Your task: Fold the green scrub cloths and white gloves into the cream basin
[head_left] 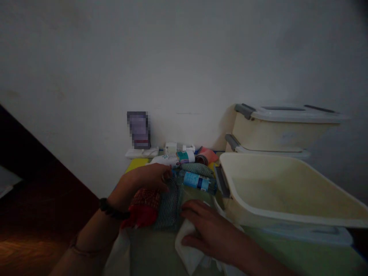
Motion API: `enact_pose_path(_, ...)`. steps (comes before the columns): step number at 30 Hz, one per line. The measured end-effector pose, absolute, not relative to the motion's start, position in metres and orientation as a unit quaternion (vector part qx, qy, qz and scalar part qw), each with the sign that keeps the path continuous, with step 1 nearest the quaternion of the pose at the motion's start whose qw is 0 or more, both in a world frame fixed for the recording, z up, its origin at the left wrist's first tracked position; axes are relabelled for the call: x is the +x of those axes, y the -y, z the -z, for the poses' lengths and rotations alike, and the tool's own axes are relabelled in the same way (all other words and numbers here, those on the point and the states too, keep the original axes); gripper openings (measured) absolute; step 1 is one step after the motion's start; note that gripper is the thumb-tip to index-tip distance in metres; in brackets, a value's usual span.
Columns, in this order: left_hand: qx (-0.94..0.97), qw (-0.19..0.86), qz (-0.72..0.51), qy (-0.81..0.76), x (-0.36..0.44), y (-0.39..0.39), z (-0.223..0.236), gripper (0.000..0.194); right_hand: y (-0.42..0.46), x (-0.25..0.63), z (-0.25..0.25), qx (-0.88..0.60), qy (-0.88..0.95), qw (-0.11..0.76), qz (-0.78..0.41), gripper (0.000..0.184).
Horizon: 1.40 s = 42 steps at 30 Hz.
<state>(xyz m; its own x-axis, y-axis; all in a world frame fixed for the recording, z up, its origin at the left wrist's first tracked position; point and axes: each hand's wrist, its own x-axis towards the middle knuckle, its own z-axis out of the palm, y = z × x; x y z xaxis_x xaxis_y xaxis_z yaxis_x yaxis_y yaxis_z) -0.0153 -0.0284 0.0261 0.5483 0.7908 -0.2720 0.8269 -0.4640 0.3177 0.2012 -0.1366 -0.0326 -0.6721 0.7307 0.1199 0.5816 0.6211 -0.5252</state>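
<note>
My left hand (153,177) reaches over the near edge of the cluttered surface, fingers bent and apart, with nothing seen in them. Under and beside it lie a folded blue-grey patterned cloth (169,205) and a red knitted piece (143,209). My right hand (205,226) has its thumb and fingers around a crumpled white cloth (186,235) that looks thin and soft. Just beyond the hands, a clear plastic bottle with a blue label (197,181) rests on its side. A white bottle with a teal label (185,156) lies behind it.
An open cream storage box (267,218) stands at the right, with lidded boxes (281,132) stacked behind it. Against the wall are a blurred-out phone-like screen (140,130), a white power strip (142,152), a yellow item (137,164) and a pink cloth (209,154).
</note>
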Motion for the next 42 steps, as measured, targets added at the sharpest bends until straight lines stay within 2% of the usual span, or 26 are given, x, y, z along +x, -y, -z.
enact_pose_path(2, 0.854, 0.195, 0.051, -0.48, -0.004, 0.033, -0.021, 0.042, 0.134, 0.2, 0.036, -0.363, 0.897, 0.171, -0.186, 0.014)
enact_pose_path(3, 0.855, 0.188, 0.051, -0.481, 0.002, 0.036, -0.018, 0.038, 0.132, 0.199, 0.037, -0.371, 0.895, 0.195, -0.155, 0.008)
enact_pose_path(6, 0.864, 0.184, 0.037, -0.468, 0.014, 0.037, -0.012, 0.016, 0.128, 0.196, 0.039, -0.404, 0.875, 0.237, -0.122, 0.003)
enact_pose_path(11, 0.882, 0.213, -0.056, -0.418, 0.004, 0.033, -0.031, 0.003, 0.125, 0.198, 0.041, -0.438, 0.837, 0.313, -0.096, 0.018)
enact_pose_path(14, 0.874, 0.206, -0.168, -0.407, -0.005, 0.035, -0.054, 0.019, 0.125, 0.199, 0.043, -0.442, 0.824, 0.345, -0.082, 0.032)
enact_pose_path(15, 0.86, 0.205, -0.233, -0.406, -0.006, 0.037, -0.06, 0.02, 0.126, 0.198, 0.044, -0.443, 0.82, 0.352, -0.083, 0.035)
enact_pose_path(17, 0.767, 0.236, -0.45, -0.392, -0.003, 0.041, -0.066, 0.016, 0.128, 0.197, 0.045, -0.448, 0.809, 0.364, -0.107, 0.043)
enact_pose_path(19, 0.699, 0.272, -0.545, -0.376, 0.005, 0.045, -0.065, 0.017, 0.131, 0.196, 0.046, -0.45, 0.795, 0.376, -0.158, 0.052)
enact_pose_path(21, 0.652, 0.306, -0.581, -0.379, 0.016, 0.049, -0.061, 0.02, 0.134, 0.195, 0.046, -0.442, 0.78, 0.387, -0.216, 0.058)
enact_pose_path(26, 0.594, 0.356, -0.612, -0.382, 0.035, 0.063, -0.058, 0.021, 0.135, 0.192, 0.038, -0.362, 0.745, 0.461, -0.319, 0.054)
enact_pose_path(30, 0.585, 0.405, -0.588, -0.385, 0.035, 0.068, -0.064, 0.021, 0.139, 0.191, 0.033, -0.351, 0.715, 0.521, -0.307, 0.031)
enact_pose_path(36, 0.596, 0.27, -0.591, -0.472, 0.016, 0.055, -0.068, 0.016, 0.139, 0.193, 0.035, -0.357, 0.559, 0.546, -0.512, 0.006)
enact_pose_path(38, 0.601, 0.242, -0.584, -0.489, 0.014, 0.055, -0.07, 0.015, 0.137, 0.19, 0.036, -0.367, 0.533, 0.543, -0.535, 0.012)
enact_pose_path(40, 0.604, 0.226, -0.588, -0.488, 0.015, 0.059, -0.074, 0.015, 0.137, 0.187, 0.036, -0.362, 0.524, 0.541, -0.549, 0.011)
enact_pose_path(42, 0.604, 0.217, -0.596, -0.483, 0.015, 0.063, -0.078, 0.015, 0.139, 0.183, 0.036, -0.333, 0.532, 0.523, -0.577, 0.038)
